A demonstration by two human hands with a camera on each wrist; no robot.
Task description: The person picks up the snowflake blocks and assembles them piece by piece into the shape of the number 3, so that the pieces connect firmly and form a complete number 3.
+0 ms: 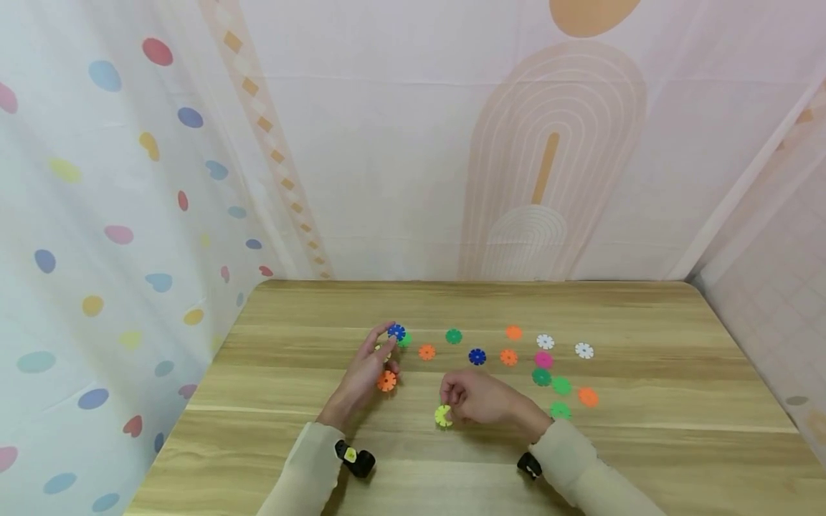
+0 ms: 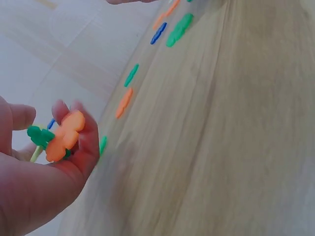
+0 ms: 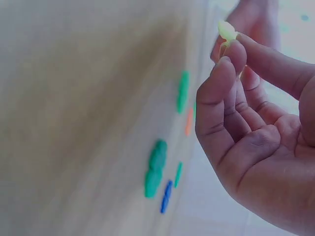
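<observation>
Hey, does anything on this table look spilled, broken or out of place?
Nothing stands out. Loose discs lie flat and scattered on the table; the left hand holds joined discs, the right hand pinches a yellow disc.

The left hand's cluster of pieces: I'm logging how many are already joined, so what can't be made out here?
- Piece count in the cluster: left wrist view shows orange and green, with fingers covering the rest.
- Head view: the cluster is too small; the left hand hides the joints.
- Yellow piece: right wrist view shows only an edge, blurred, between the right hand fingertips.
</observation>
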